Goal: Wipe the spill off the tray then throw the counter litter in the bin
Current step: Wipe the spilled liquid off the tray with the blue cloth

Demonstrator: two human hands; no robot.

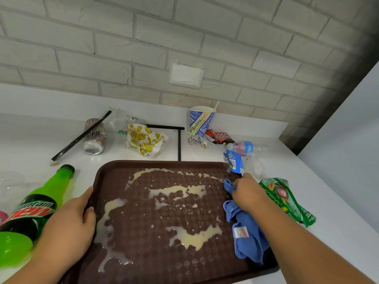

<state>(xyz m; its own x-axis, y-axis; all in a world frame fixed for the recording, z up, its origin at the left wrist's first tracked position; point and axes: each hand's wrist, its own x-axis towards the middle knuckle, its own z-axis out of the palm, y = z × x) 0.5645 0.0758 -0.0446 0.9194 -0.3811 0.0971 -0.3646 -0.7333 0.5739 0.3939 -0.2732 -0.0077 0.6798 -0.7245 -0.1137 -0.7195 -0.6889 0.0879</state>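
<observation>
Both forearms are bare to the frame edge, with no sleeves, and the left hand [69,224] and right hand [249,193] carry no gloves, rings or watch.

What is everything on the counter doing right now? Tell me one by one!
Tray: flat, wet with pale spill.
Blue cloth: bunched, on tray's right side.
Right hand: gripping the cloth.
Left hand: holding tray's left edge.
Green bottle: lying down, capped.
Paper cup: upright, open.
Can: tipped over.
Smiley wrapper: crumpled.
</observation>
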